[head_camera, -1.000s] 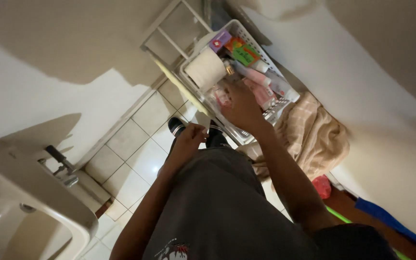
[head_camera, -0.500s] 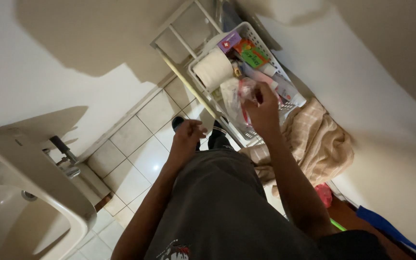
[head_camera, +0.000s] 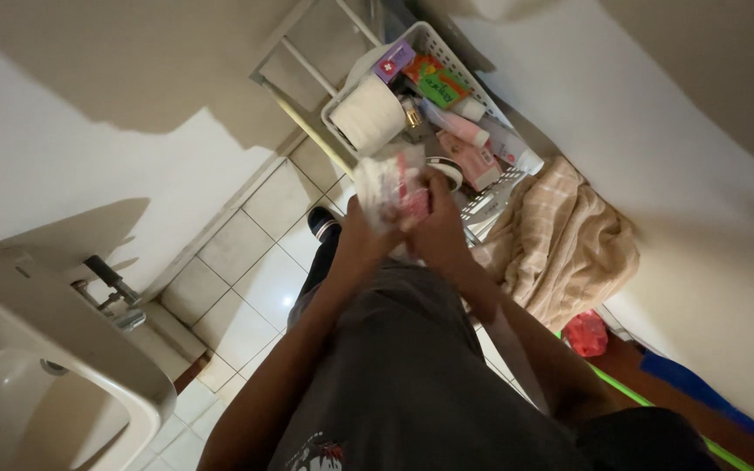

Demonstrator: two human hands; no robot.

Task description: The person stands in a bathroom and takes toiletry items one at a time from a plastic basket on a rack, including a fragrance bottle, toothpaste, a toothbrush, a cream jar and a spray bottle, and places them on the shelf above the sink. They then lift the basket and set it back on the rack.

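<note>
Both hands meet in front of the person's waist, closed around a crinkled white and pink plastic packet (head_camera: 390,185). The left hand (head_camera: 361,228) grips its lower edge from beneath, and the right hand (head_camera: 434,218) pinches its side, seemingly so the soft packet stays spread between them. Just beyond the hands sits a white slatted plastic basket (head_camera: 447,48), tilted in this view. Inside it lie a roll of toilet paper (head_camera: 368,113) at the near corner, a small purple box (head_camera: 393,63), a green and orange carton (head_camera: 438,83) and pink and white tubes (head_camera: 464,131). A beige striped towel (head_camera: 560,244) is heaped beside the basket. A white sink (head_camera: 63,384) stands at the far left above pale floor tiles (head_camera: 246,270).
</note>
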